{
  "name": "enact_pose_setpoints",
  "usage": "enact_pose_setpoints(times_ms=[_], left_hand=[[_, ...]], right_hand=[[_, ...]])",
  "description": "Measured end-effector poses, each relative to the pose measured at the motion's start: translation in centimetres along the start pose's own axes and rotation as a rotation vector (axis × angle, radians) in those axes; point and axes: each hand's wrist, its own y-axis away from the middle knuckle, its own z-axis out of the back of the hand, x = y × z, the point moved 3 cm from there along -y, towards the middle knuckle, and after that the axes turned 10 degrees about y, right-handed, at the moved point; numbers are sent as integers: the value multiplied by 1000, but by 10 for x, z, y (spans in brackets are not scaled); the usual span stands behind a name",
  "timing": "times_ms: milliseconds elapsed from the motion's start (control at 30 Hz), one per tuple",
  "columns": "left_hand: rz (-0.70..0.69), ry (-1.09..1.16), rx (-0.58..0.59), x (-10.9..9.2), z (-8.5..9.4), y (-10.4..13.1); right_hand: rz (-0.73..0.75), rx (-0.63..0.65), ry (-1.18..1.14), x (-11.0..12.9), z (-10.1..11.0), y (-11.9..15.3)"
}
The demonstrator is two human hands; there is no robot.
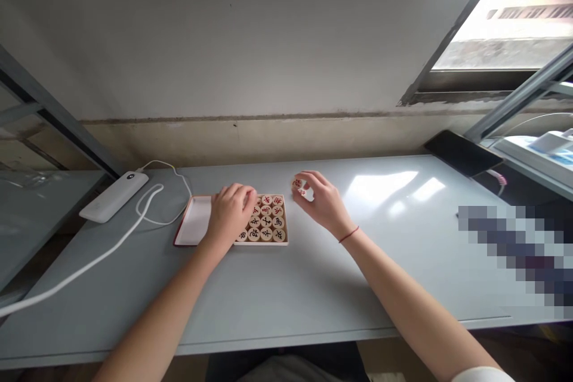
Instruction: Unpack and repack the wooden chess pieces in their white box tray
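A shallow box [287,243] with a white inside lies open on the desk. Its right half holds rows of round wooden Chinese chess pieces [265,222], some with red characters and some with black. My left hand [230,210] rests over the middle of the box, fingers curled together at the pieces. Whatever sits under those fingertips is hidden. Just right of the box, my right hand [323,200] pinches a round chess piece [296,184] between thumb and fingertips. More red markings show within the curve of that hand. The bare white lid half [197,221] extends left of my left hand.
A white power bank [114,196] with a white cable [120,242] lies at the left of the grey desk [313,292]. At the back right, a dark phone or tablet [463,153] leans near a metal frame. A window [514,18] lets light onto the desk.
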Motion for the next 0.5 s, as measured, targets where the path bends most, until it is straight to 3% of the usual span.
enact_pose_setpoints(times_ms=[67,167,367,500], left_hand=[[51,-185,-2,9,0,-1],[88,-274,28,17,-4,0],[76,-254,72,13,-15,3],[68,-209,53,14,-10,1]], right_hand=[[-74,41,17,-19,-1,-4],[-106,120,10,-37,-5,-5],[-82,321,29,-36,-16,0],[-83,350,17,-36,-17,1]])
